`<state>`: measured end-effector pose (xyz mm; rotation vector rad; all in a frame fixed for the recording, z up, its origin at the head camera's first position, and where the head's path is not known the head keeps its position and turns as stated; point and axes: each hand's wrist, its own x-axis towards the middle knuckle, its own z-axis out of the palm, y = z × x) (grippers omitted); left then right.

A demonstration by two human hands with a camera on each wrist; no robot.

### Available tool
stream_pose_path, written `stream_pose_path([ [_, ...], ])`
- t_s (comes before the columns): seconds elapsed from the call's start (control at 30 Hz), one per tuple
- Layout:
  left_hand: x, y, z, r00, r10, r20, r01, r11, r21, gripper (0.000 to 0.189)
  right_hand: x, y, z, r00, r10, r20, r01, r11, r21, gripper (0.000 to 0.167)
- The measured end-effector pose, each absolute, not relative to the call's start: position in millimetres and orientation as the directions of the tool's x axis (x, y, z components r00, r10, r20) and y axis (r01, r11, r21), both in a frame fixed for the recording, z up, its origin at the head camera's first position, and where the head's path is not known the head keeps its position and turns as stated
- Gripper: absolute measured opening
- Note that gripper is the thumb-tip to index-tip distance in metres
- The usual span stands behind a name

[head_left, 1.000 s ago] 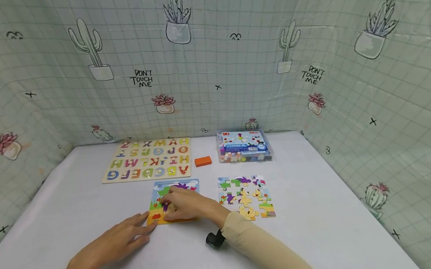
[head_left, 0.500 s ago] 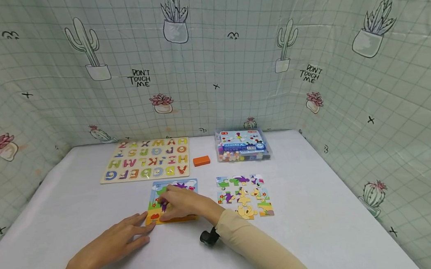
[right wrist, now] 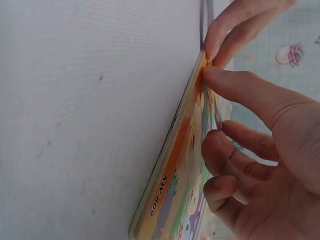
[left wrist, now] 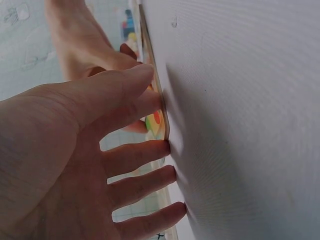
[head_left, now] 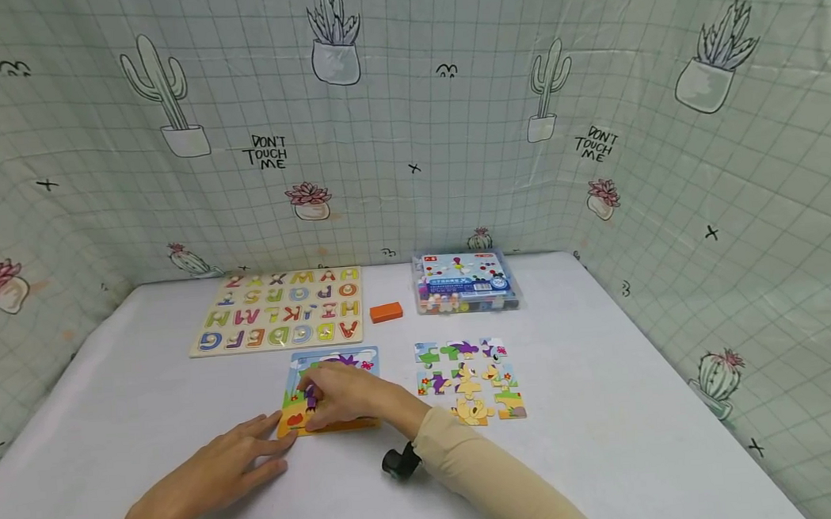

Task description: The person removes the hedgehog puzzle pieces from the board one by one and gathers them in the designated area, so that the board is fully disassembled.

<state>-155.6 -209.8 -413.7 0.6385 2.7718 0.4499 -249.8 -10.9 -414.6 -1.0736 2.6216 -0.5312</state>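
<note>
A colourful puzzle board (head_left: 363, 426) lies flat on the white table in front of me. My left hand (head_left: 217, 468) rests with spread fingers at its near left corner, fingertips on the edge. Above the board's left part, my right hand (head_left: 348, 394) pinches a thin puzzle piece (right wrist: 218, 111) between thumb and fingers. The right wrist view shows the piece tilted up from the board, with the thumb low at the orange border; its picture is mostly hidden by the fingers. Several loose puzzle pieces (head_left: 467, 378) lie in spaced rows to the right.
Behind the board lies a wooden alphabet board (head_left: 276, 314). An orange block (head_left: 386, 313) sits beside it, and a clear plastic box (head_left: 466, 282) of coloured parts stands at the back. A patterned curtain (head_left: 407, 117) encloses the table.
My right hand has shifted slightly left over the board, still pinching the puzzle piece. My left hand stays at the board's corner. The whole view has drifted a little.
</note>
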Motion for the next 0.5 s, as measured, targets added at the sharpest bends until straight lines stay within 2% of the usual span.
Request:
stream_pose_path([
  [0.5,-154.9,-208.2,-412.1,-0.878,0.443,-0.184,0.363,0.865,0.347,0.042,-248.5,-9.5,-411.5,-0.698,-0.714,-0.059,-0.656,0.67,-0.349,0.052],
])
